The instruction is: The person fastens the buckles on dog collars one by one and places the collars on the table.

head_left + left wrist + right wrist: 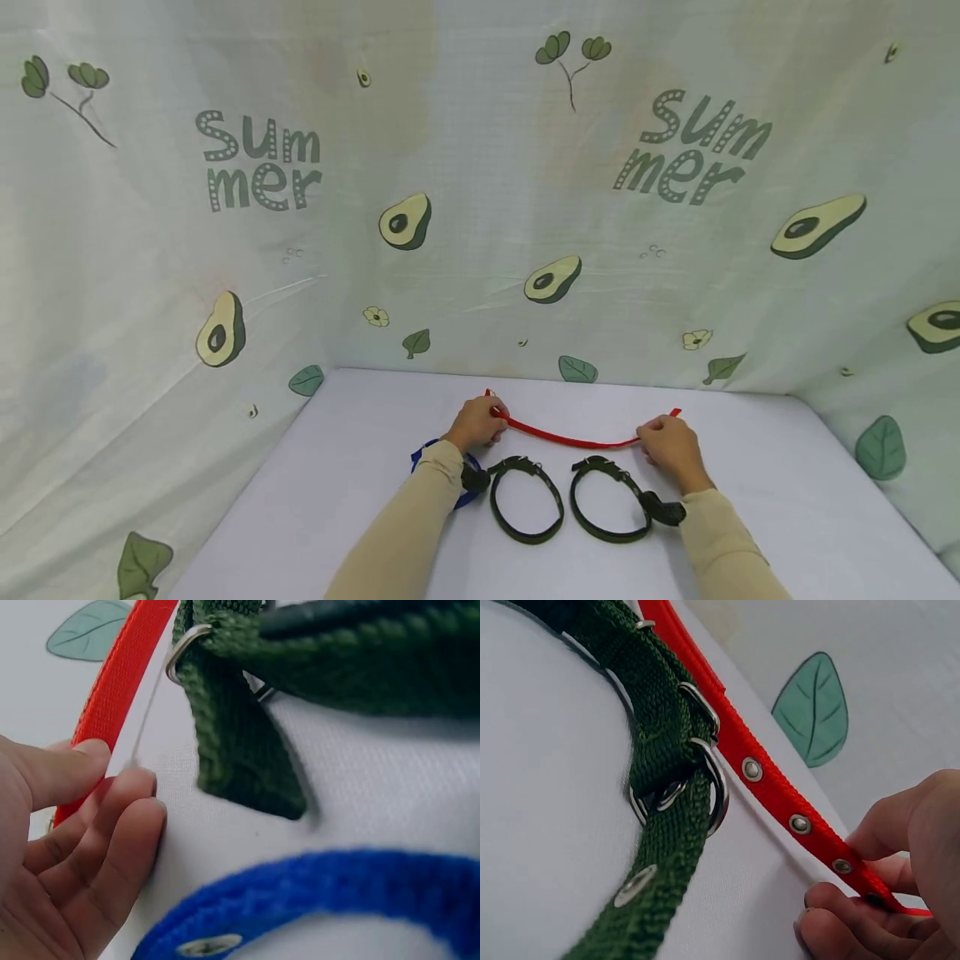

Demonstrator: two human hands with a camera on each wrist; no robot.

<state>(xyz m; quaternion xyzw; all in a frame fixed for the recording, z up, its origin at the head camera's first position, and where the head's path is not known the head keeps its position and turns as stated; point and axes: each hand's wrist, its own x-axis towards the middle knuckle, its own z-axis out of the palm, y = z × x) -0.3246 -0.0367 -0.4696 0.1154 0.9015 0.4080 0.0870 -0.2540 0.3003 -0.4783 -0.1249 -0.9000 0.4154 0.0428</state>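
Note:
A red collar (570, 439) of webbing with metal eyelets is stretched out, sagging a little in the middle. My left hand (478, 422) pinches one end between thumb and fingers; in the left wrist view the red band (124, 682) runs up from the thumb. At the other end my right hand (670, 448) pinches the eyelet part (799, 823). Nearer me lie two dark green buckled collars, the left one (527, 538) and the right one (611, 536), both closed into loops. Partly under my left forearm lies a blue collar (468, 498).
Black pieces sit at the left green collar (476, 478) and the right one (663, 508), close to my wrists. The white table (300, 500) ends at the back against an avocado-print curtain (465, 333).

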